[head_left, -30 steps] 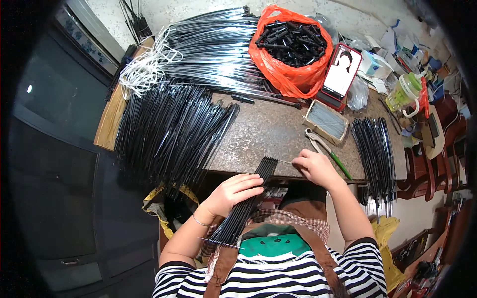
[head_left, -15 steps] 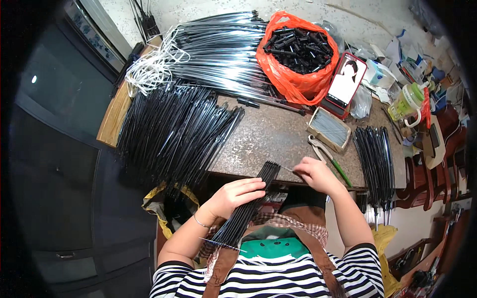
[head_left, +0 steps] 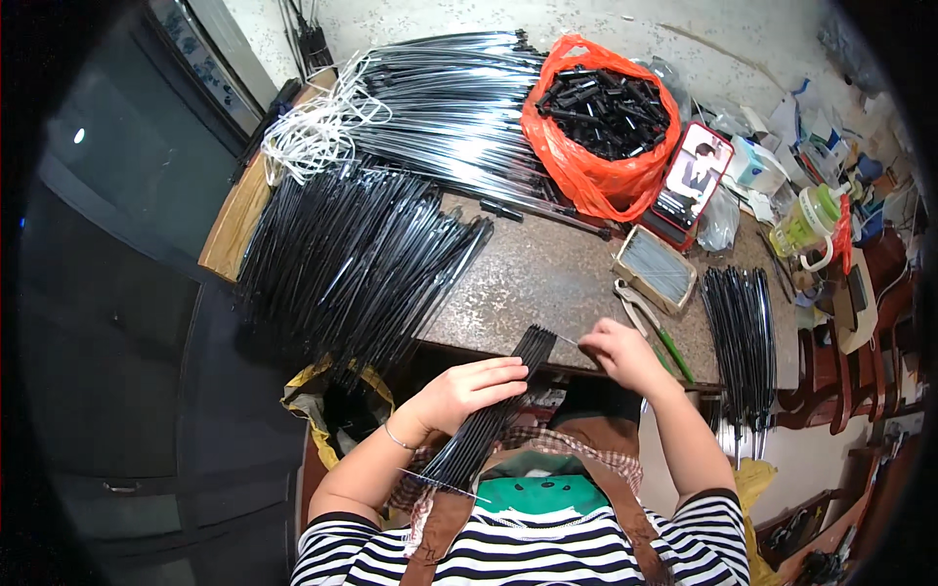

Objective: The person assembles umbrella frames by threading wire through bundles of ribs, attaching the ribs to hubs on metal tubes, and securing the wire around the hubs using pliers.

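Observation:
A flat bundle of thin black rods (head_left: 473,441), like umbrella ribs, slants from the table's front edge down to my lap. My left hand (head_left: 477,389) is wrapped over its upper part, fingers closed together. Beside its far end, my right hand (head_left: 627,357) pinches a thin wire (head_left: 567,340) that reaches the rods' tips. Another thin wire (head_left: 459,489) crosses the bundle's near end. Close to my right hand lie pliers (head_left: 643,314) with one green handle. A small box (head_left: 622,262) of thin straight wires sits just behind them.
Black rods (head_left: 342,259) are heaped at left, below shiny metal rods (head_left: 449,107) and white cords (head_left: 318,132). A red bag (head_left: 596,186) holds black tubes. A phone (head_left: 696,176) leans beside it. More rod bundles (head_left: 740,337) and a green bottle (head_left: 806,220) are at right.
The whole view has shifted slightly, so the table's things appear a little lower. Both hands keep nearly the same hold on bundle and wire. The picture on the phone screen differs.

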A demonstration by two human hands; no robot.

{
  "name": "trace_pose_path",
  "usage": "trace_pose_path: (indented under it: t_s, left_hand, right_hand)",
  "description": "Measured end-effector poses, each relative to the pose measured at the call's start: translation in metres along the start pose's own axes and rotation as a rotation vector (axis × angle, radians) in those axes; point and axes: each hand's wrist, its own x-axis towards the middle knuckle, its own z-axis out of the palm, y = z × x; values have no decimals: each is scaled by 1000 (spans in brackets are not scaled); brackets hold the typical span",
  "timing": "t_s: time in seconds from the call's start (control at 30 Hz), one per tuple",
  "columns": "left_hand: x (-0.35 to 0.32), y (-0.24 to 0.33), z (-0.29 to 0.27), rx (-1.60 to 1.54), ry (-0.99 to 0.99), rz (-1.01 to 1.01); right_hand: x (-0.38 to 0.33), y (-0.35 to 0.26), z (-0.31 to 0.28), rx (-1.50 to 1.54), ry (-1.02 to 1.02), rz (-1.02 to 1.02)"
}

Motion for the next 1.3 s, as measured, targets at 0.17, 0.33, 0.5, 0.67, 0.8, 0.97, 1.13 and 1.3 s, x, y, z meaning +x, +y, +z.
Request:
trace_pose_path:
  t_s: [0.17,0.33,0.5,0.67,0.8,0.97,1.13,1.3]
  left_hand:
    - [-8,0,1,56,-26,19]
    - [-2,-5,-3,41,42,10]
    - [-7,-2,-7,10,35,14]
    - [19,-8,-28,-392,129,291]
    - [53,20,-51,-1048,408,-80]
    - [117,29,-37,-668,236,-56]
    - [151,-50,-61,-624,59,-178]
    - [158,-131,-50,610,152,-214]
  right_hand:
    - [3,2,21,-88,110,-21]
    - [26,14,15,-240,203,-286]
    - [27,-10,36,-61,208,-130]
    - [19,-32,29,35,42,-167]
    - [37,-71,-26,72,184,-408]
    - [32,-124,-72,842,482,-402]
    - [28,-119,-101,938,806,-490]
    - [38,-92,-106,939,630,-476]
